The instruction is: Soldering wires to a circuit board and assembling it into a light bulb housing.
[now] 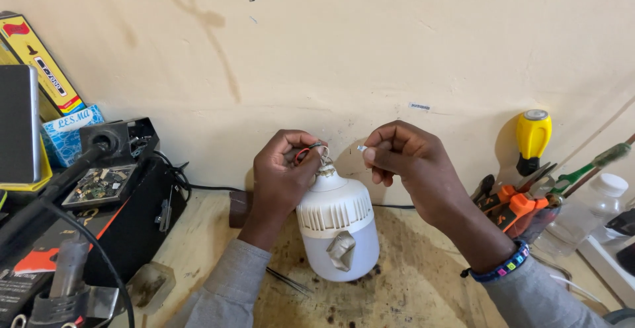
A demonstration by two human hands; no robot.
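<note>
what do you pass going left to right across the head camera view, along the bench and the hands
black case with a circuit board → left hand → white bulb → right hand → orange-handled pliers → yellow screwdriver handle → clear plastic bottle

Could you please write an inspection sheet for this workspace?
Surface: wooden bench, stained and scorched.
Job's things: white LED bulb, base up, red wire at its top.
Clutter: tweezers, pliers, yellow-handled screwdriver, circuit board.
Grips: left hand pinches the wire; right hand pinches a small white piece.
Cables: black cable along the wall.
Surroundings: cream wall, boxes at left.
</note>
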